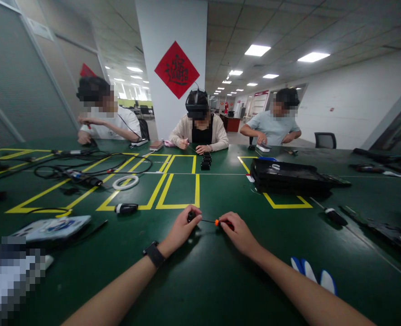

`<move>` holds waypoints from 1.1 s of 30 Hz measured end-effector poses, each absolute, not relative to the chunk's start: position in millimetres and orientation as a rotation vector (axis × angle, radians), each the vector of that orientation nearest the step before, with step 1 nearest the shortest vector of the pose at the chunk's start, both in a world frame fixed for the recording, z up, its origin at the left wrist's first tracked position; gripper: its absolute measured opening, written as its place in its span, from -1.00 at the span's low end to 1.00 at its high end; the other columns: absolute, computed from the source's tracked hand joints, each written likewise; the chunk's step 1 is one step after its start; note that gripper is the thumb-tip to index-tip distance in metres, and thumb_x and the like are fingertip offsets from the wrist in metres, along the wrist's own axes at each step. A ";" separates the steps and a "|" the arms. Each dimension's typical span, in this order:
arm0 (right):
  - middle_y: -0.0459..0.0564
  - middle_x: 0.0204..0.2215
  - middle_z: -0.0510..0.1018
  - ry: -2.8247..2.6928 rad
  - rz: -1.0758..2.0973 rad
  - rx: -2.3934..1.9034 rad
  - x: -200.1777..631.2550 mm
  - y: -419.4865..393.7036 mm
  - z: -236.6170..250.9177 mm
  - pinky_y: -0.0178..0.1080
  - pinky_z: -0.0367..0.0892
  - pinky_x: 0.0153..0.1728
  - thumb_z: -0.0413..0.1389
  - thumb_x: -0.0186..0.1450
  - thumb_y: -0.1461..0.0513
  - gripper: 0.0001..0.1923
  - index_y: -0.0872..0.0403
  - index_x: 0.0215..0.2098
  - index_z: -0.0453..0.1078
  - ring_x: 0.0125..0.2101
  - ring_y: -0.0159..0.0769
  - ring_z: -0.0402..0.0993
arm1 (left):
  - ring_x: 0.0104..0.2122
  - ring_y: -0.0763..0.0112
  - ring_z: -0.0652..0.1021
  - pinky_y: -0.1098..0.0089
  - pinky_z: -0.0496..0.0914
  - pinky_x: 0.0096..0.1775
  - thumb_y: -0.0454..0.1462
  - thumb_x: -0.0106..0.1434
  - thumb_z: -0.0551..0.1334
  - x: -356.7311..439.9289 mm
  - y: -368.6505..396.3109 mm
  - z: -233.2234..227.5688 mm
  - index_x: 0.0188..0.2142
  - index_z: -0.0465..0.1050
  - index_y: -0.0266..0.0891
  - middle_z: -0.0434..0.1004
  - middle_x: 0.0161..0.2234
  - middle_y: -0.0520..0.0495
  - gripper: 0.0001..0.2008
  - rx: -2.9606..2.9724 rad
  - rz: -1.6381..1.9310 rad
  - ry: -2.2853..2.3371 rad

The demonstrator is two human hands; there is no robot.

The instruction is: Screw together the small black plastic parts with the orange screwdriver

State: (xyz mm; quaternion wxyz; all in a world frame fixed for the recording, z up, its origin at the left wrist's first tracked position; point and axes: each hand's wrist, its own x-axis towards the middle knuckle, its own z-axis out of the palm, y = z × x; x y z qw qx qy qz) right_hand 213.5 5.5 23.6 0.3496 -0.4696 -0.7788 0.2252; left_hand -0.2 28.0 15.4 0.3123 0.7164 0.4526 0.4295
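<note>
Fingers of the right hand (pixel 240 233) curl around the orange-and-red handle of a small screwdriver (pixel 217 222), pinching it so the thin shaft runs leftward across the gap between the two hands. At the other end, the left hand (pixel 181 230) closes thumb and forefinger on a small black part (pixel 191 217), and the tip of the shaft meets that part right at the fingertips; how it sits inside the grip is too small to tell. Both hands hover just over the green table (pixel 200 280), near its front edge, with a black watch (pixel 154 254) on the left wrist. Just beside the right forearm lies a blue-and-white glove (pixel 314 273). Farther out, yellow tape (pixel 178 206) marks boxes on the table; a black device (pixel 126 208) lies on one line, and a white ring (pixel 126 182) sits beyond it among cables (pixel 84 174). A black tray (pixel 288 177) stands to the right, well apart from the hands. Across the table three other people sit, a row of small black parts (pixel 205 161) in front of the middle one.
</note>
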 end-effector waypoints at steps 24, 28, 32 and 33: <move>-0.02 -0.24 0.42 -1.985 0.617 -1.250 213.6 5.1 23.5 -0.22 0.21 -0.12 -0.02 0.25 0.25 -0.82 0.05 -0.21 0.36 -0.19 -0.30 0.31 | -0.26 0.39 0.40 0.36 0.25 -0.17 -0.16 0.19 0.09 -0.2 26.8 16.2 -0.27 0.29 -0.20 0.37 -0.29 0.00 -0.82 1.867 1.149 1.176; -0.01 -0.29 0.42 -2.027 0.571 -1.217 213.2 5.1 23.5 -0.22 0.20 -0.11 -0.05 0.26 0.26 -0.82 0.08 -0.30 0.39 -0.20 -0.30 0.30 | -0.29 0.40 0.39 0.37 0.26 -0.20 -0.13 0.19 0.07 0.0 25.3 17.8 -0.27 0.30 -0.20 0.37 -0.31 0.01 -0.79 1.812 1.153 1.146; -0.02 -0.27 0.41 -2.002 0.590 -1.248 213.9 3.2 23.1 -0.23 0.23 -0.15 0.05 0.20 0.26 -0.84 0.07 -0.24 0.35 -0.21 -0.29 0.30 | -0.33 0.40 0.39 0.36 0.28 -0.23 -0.10 0.28 -0.14 0.5 23.9 17.7 -0.24 0.32 -0.20 0.37 -0.37 -0.01 -0.65 1.682 1.168 1.055; -0.02 -0.25 0.40 -1.998 0.601 -1.254 214.0 2.9 23.1 -0.22 0.23 -0.14 0.06 0.19 0.25 -0.82 0.07 -0.22 0.34 -0.20 -0.29 0.31 | -0.32 0.39 0.39 0.35 0.28 -0.22 -0.10 0.29 -0.16 0.6 23.8 17.1 -0.23 0.33 -0.21 0.37 -0.37 -0.02 -0.62 1.661 1.179 1.042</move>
